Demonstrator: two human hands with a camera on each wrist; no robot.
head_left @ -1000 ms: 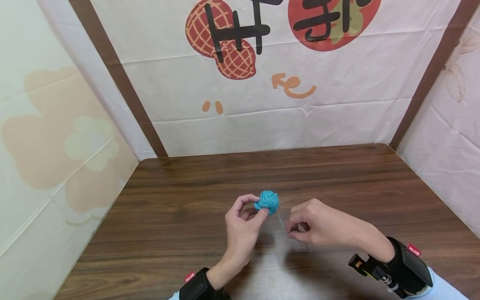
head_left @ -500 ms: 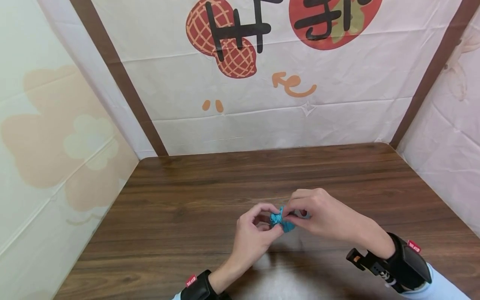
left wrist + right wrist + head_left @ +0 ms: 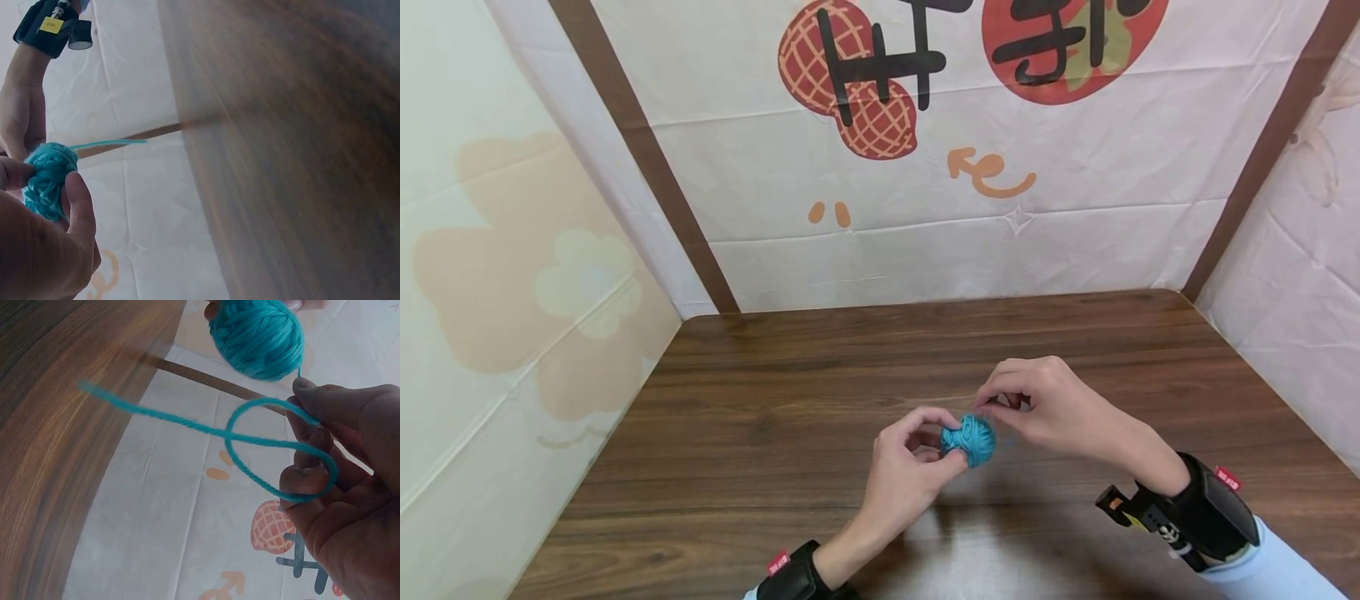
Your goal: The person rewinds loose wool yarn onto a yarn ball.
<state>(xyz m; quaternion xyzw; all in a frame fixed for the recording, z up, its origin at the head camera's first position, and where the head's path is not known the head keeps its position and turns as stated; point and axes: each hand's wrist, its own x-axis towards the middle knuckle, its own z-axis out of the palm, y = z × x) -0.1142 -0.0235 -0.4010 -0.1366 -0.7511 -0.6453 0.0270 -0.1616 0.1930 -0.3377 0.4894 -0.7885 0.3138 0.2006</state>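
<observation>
A small ball of turquoise yarn (image 3: 972, 441) is held above the table, pinched at its left side between the thumb and fingers of my left hand (image 3: 904, 467). In the left wrist view the wound yarn ball (image 3: 49, 181) shows between thumb and fingertips. Just to the right and slightly beyond it, my right hand (image 3: 1052, 400) pinches the yarn strand between thumb and index finger. The right wrist view shows a short taut stretch from the ball to those fingertips. From there the loose yarn tail (image 3: 181, 420) makes a loop by the curled fingers and hangs free at its end.
A dark wood-grain table (image 3: 760, 375) lies beneath both hands. White printed cloth (image 3: 760, 183) stands behind the table's far edge, with further cloth panels left and right. Black camera bands (image 3: 1213, 508) circle both wrists.
The left hand has carried the yarn ball right and a little nearer. The right hand, holding the strand, has moved up, passed across the ball, and now sits at its far right side.
</observation>
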